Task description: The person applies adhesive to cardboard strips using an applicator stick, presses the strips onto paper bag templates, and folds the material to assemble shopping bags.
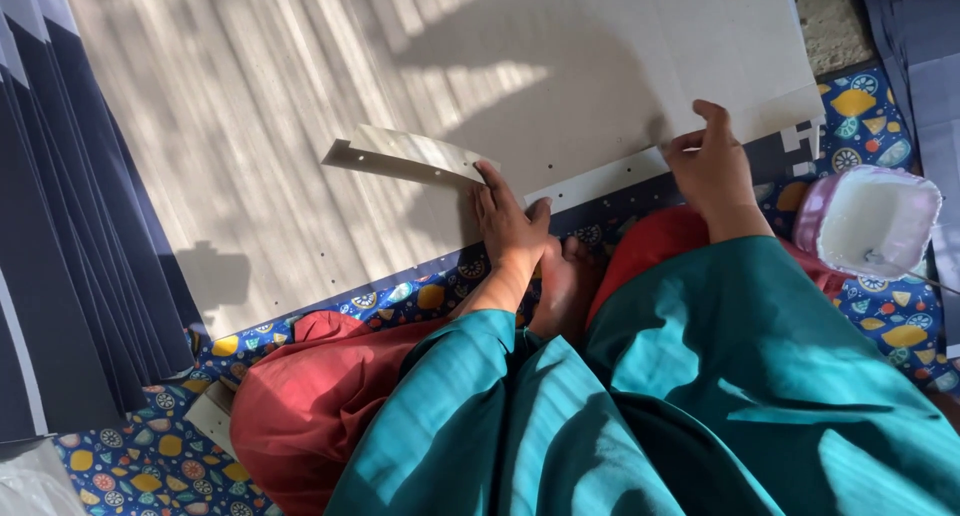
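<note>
A long grey cardboard strip (410, 158) with small punched holes lies across a large pale cardboard sheet (300, 96), its left end curled up off the sheet. My left hand (508, 221) presses flat on the strip near its middle, fingers apart. My right hand (712, 166) pinches the strip's right part (600, 181) at the sheet's near edge. A navy sheet (770, 156) shows under that edge. Both arms wear teal sleeves.
A stack of dark navy sheets (70, 246) fans along the left side, and more lie at the top right (920, 46). A pink-rimmed tub (868, 221) of white paste stands at the right on a fruit-patterned blue cloth (150, 466). Red fabric covers my knees, with a bare foot (565, 286) between them.
</note>
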